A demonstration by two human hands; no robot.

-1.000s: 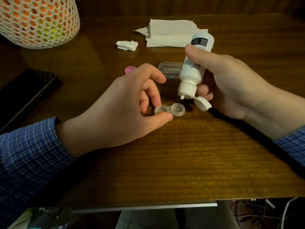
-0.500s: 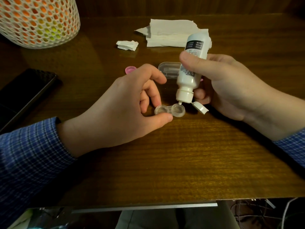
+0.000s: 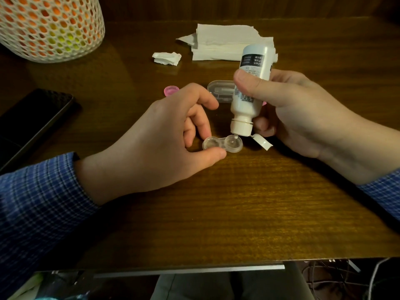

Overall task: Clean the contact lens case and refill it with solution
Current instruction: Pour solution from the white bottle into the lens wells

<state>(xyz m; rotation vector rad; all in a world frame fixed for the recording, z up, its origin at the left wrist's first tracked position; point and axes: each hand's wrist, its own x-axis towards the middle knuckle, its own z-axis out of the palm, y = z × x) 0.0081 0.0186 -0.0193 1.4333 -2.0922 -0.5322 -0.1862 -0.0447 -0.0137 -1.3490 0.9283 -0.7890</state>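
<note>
- Solution bottle [image 3: 249,83], white with a dark label, was held upside down and slightly tilted in the right hand [image 3: 287,111], the thumb pressed across its front and the fingers curled behind it.
- Its nozzle was placed directly over the right well of the contact lens case [image 3: 223,144], at or just above the rim; contact could not be confirmed. The flip cap [image 3: 262,142] was hung open beside the nozzle.
- The clear lens case was laid flat on the wooden bench [image 3: 216,213], both wells uncovered, and was pinched at its left well between the thumb and a finger of the left hand [image 3: 155,139].
- A pink cap [image 3: 171,90] was seen on the bench behind the left hand, and a clear plastic container [image 3: 220,92] was partly hidden behind the bottle.
- Folded paper towels [image 3: 220,44] and a crumpled tissue scrap [image 3: 166,58] were left farther back.
- A white mesh basket [image 3: 49,27] was set at the far left corner, with a dark phone [image 3: 32,120] near the left edge.
</note>
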